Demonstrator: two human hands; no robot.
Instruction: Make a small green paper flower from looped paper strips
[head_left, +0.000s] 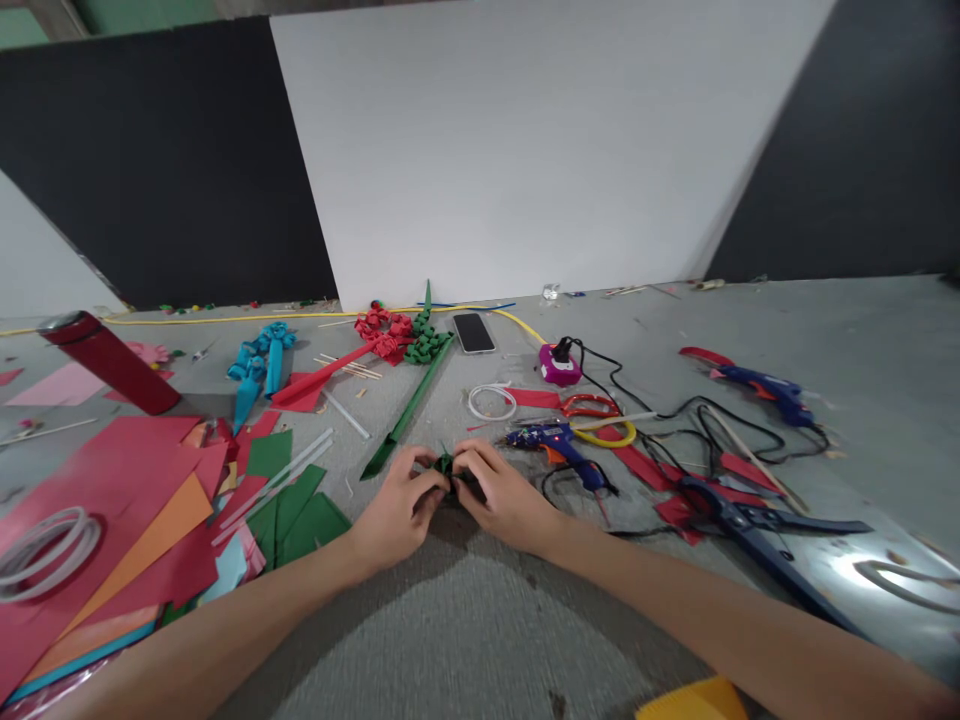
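A small dark green folded paper piece is pinched between my two hands, low over the grey floor. On its left side my left hand closes thumb and fingers on it. My right hand grips it from the right, fingers bent. Much of the piece is hidden by my fingertips. Just beyond my left hand lies a long green paper stem. To the right of my right hand rests a blue glue gun, touching yellow-and-red scissors.
Coloured paper sheets spread at left, near a red flask. Blue, red and green paper flowers lie farther back, by a phone. Right are a purple power socket, cables, another glue gun and large cutters.
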